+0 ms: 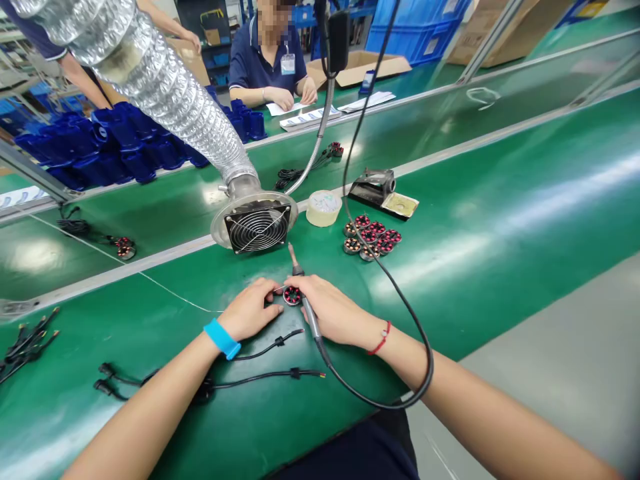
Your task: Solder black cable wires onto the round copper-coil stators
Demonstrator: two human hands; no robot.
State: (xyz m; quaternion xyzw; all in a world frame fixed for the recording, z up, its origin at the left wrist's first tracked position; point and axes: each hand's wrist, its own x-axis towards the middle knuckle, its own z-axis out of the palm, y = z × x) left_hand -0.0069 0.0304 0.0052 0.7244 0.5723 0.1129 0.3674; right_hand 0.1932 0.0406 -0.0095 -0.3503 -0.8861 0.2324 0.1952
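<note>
Over to my left, black cables [30,347] lie on the table [450,293]. Next comes the left hand [253,308], its grip pinching a thin wire [279,289], with the fan [257,229] just beyond. The coil [292,295] sits between the hands — right by their fingertips. The right hand [327,307] has its grip closed around the iron [311,317], tip pointing away. Farther back stand tape [324,209], clustered coils [370,236] and a holder [375,188].
</note>
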